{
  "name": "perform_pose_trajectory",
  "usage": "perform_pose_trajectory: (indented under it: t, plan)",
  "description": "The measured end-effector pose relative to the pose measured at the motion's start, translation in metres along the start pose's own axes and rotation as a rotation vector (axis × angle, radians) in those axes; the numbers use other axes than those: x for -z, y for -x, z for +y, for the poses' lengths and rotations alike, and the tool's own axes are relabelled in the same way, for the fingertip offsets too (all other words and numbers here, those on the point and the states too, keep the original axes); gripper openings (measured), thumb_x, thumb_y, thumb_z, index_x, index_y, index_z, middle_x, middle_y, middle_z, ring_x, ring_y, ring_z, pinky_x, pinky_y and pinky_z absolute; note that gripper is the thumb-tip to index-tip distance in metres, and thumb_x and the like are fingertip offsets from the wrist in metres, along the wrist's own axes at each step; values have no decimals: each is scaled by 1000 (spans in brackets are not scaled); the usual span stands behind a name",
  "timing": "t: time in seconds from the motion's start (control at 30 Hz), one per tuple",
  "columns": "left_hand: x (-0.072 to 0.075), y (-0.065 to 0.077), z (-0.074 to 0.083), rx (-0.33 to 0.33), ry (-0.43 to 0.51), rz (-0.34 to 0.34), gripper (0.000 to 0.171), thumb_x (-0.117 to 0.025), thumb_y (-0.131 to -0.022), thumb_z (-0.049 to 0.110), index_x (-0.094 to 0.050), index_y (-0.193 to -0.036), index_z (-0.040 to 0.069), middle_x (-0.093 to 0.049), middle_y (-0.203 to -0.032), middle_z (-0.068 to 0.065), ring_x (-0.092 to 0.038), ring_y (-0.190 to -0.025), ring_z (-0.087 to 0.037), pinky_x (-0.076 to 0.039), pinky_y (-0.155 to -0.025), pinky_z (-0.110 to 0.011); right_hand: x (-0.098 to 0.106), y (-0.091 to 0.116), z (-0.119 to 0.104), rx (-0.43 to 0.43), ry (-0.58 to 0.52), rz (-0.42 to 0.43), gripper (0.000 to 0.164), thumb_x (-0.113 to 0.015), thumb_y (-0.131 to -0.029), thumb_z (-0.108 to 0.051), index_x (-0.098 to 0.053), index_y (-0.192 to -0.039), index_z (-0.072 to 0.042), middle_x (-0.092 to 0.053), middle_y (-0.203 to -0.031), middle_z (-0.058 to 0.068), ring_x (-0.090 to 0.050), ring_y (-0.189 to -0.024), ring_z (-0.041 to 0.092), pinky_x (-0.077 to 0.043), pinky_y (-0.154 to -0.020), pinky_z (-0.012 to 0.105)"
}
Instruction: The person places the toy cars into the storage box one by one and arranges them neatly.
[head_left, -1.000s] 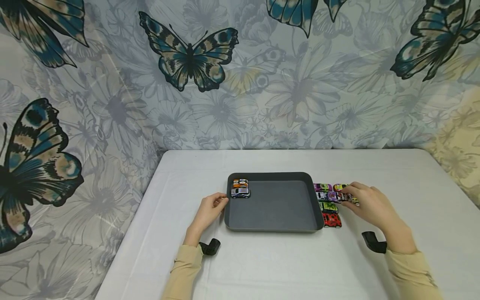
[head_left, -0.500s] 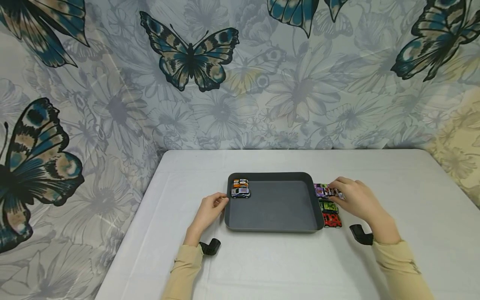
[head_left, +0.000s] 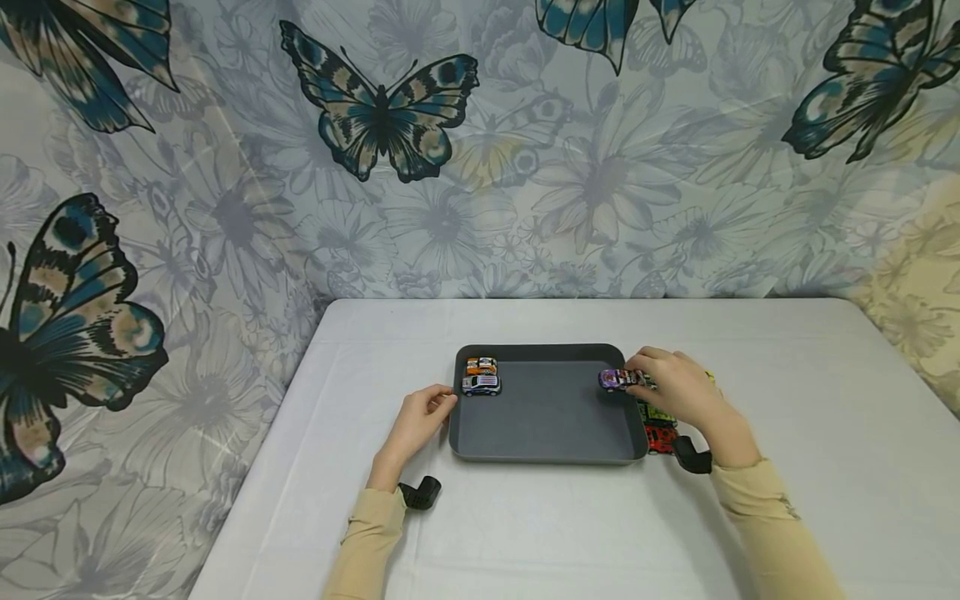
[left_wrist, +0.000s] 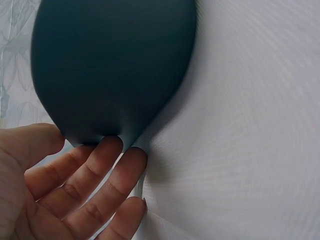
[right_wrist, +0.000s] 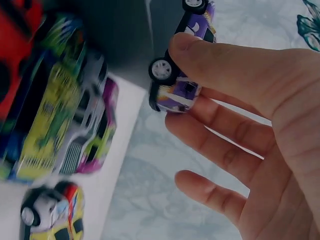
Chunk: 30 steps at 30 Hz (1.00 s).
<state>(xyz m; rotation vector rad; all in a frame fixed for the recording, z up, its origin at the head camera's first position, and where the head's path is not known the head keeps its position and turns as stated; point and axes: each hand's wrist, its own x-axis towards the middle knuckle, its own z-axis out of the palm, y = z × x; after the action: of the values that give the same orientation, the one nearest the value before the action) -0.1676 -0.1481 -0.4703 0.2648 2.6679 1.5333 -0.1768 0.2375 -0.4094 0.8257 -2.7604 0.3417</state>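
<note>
My right hand [head_left: 678, 387] pinches a purple toy car [head_left: 615, 380] between thumb and fingers, over the right rim of a dark grey tray [head_left: 551, 417]. In the right wrist view this car [right_wrist: 177, 95] shows its printed side and two of its wheels. At the tray's left rim, my left hand [head_left: 420, 421] holds the edge. The left wrist view has its thumb on one side of the tray wall [left_wrist: 115, 75] and its fingers at the other. Inside the tray, a silver toy car [head_left: 482, 386] sits in front of an orange and white one [head_left: 482, 367].
Several toy cars stand against the tray's right side: a red one [head_left: 662, 439], a green one [head_left: 657, 412], and a silver one [right_wrist: 82, 120] beside a purple-green one [right_wrist: 109, 125]. A yellow car [right_wrist: 55, 212] stands apart. White cloth [head_left: 525, 533] covers the table.
The right hand has carried the purple car leftward, from among the other cars to over the tray's right rim. The left hand has stayed at the tray's left edge.
</note>
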Motion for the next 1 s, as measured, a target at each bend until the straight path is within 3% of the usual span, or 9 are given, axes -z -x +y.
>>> perform_pose_trajectory:
  t: [0.23,1.0]
  plan:
    - [0,0,-1,-7,2,4,25,-59,-92,16,-64,-110,-1,-66,-84,-7,-61,-65,-13,-48,-59,-26,-8,-15,-10,6,-11,-35,25,-80,-72,-13,-68,-93,-7,-62,-87,5,-59,-71,19,-45,-65,42]
    - [0,-1,-1,-14,-14,3,25,-59,-92,16,-63,-110,-2,-66,-85,-9,-61,-66,-12,-49,-59,-26,-34,-63,-58,128,-26,-72,25,-80,-73,-20,-68,-93,-11,-62,-89,2,-60,-75,18,-47,-71,43]
